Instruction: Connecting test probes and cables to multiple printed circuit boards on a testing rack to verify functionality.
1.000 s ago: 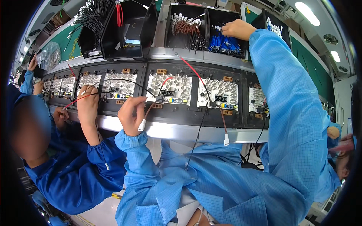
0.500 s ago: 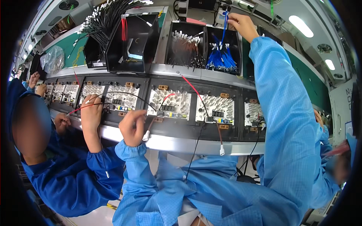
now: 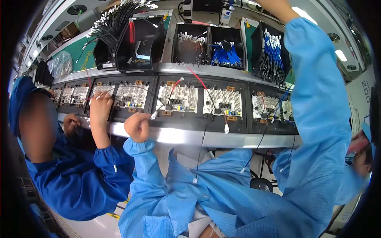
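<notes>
The person's left hand (image 3: 137, 126) is curled into a loose fist, knuckles up, at the end of a light blue sleeve rising from the lower edge. The right arm, in the same blue sleeve, stretches high and straight to the upper edge, where the right hand (image 3: 278, 7) is cut off, its fingers unseen

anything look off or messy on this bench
Nothing looks damaged or spilled. Loose wires hang over the bench's front edge, ends dangling free. The left hand is closed on a white wire end; the right hand reaches up, mostly out of frame.
</notes>
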`<state>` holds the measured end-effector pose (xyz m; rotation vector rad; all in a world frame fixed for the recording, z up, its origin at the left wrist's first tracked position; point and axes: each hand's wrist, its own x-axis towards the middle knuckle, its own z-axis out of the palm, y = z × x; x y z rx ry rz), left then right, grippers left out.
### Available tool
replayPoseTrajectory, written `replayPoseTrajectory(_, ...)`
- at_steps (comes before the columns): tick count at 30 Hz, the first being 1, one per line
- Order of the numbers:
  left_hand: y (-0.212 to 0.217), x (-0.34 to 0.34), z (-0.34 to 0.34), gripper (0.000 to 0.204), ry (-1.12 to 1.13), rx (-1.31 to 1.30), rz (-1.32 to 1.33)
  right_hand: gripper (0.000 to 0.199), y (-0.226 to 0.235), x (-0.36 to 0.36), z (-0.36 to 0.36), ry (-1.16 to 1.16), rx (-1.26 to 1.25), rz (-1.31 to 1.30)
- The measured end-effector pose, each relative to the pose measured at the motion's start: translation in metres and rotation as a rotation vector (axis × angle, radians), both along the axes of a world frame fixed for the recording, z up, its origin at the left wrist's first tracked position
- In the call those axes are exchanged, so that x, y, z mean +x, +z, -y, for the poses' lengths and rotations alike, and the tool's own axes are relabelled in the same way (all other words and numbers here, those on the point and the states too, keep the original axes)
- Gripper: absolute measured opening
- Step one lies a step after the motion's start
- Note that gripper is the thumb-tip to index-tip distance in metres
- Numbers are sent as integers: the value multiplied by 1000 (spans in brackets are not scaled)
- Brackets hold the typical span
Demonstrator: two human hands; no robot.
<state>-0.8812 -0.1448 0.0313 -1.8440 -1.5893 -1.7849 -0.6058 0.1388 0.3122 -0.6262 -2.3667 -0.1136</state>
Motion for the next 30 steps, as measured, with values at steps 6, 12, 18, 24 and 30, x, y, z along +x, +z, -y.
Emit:
replayPoseTrajectory(6, 16, 15, 61, 26, 64, 271, -201, 11, -37, -29, 141, 893, 357, -46)
replayPoseTrajectory(12, 81, 99, 64, 31, -471, 93, -314, 11, -153, 33, 304, 660, 55, -125)
replayPoseTrajectory(18, 43, 120, 85, 29, -753, -71, -332, 12, -203, 48, 340, 674, -56, -337)
replayPoseTrajectory(24, 31, 134, 97, 27, -635, -118, -295, 19, -235, 51, 334, 423, -225, -321)
replayPoseTrajectory(30, 39, 138, 66, 23, -566, -136, -79, 22, -237, 61, 302, 258, -179, -470)
